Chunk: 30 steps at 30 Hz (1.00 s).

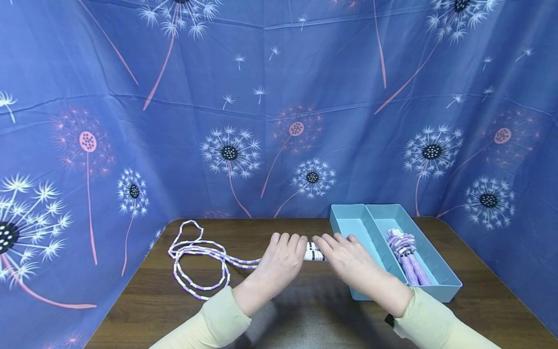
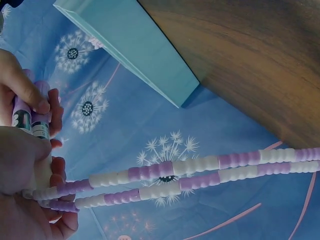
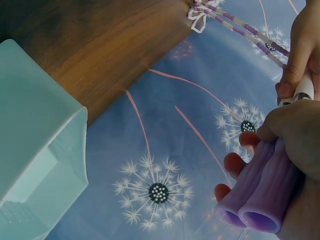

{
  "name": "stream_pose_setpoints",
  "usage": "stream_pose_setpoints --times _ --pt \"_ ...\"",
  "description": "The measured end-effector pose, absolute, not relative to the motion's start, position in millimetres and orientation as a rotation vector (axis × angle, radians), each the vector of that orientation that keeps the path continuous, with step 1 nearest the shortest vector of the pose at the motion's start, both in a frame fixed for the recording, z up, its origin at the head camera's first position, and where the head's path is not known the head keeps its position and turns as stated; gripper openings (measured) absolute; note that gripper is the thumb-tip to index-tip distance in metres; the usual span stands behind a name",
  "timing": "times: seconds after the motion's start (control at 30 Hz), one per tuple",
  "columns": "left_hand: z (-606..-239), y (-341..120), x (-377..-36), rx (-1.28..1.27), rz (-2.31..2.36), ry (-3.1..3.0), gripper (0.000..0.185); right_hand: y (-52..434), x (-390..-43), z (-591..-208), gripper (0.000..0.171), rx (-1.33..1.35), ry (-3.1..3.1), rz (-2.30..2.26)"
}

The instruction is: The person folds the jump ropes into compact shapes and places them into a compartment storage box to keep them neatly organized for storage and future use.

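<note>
Both of my hands hold the two handles (image 1: 313, 253) of a beaded jump rope side by side above the table. My left hand (image 1: 279, 259) grips the white end, where the purple and white beaded cords (image 2: 155, 172) come out. Around the purple end curls my right hand (image 1: 350, 259); the flared, open handle ends (image 3: 262, 220) stick out past its palm. From the left hand the two cords run off to the left, down to loose loops (image 1: 226, 274) on the table.
A light blue two-compartment tray (image 1: 368, 232) stands on the wooden table (image 1: 314, 317), right of my hands. In its right compartment lies a second jump rope (image 1: 403, 242), bundled, with purple handles. A blue dandelion-print cloth (image 1: 270, 72) hangs behind the table.
</note>
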<state>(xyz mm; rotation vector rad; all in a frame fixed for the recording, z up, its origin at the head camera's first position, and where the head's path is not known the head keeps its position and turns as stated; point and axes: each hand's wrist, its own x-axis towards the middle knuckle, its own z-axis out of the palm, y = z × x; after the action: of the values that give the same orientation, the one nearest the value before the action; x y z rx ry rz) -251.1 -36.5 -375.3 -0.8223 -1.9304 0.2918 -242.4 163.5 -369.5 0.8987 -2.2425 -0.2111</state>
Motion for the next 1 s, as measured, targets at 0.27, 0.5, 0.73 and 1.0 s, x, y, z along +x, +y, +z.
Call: stream_pose_setpoints --times 0.27,0.5,0.73,1.0 --pt "-375 -39 -249 -0.839 0.242 -1.969 0.024 162 -243 -367 0.04 0.915 -2.212 -0.211" --pt "-369 -45 -250 -0.881 0.11 -1.966 0.032 163 -243 -363 0.047 0.926 -2.182 -0.19" --pt "-368 -48 -251 -0.884 0.134 -1.928 0.017 162 -241 -354 0.046 0.933 -2.228 -0.166" --pt "-367 -46 -252 -0.855 0.195 -1.864 0.025 160 -241 -352 0.048 0.933 -2.239 -0.123"
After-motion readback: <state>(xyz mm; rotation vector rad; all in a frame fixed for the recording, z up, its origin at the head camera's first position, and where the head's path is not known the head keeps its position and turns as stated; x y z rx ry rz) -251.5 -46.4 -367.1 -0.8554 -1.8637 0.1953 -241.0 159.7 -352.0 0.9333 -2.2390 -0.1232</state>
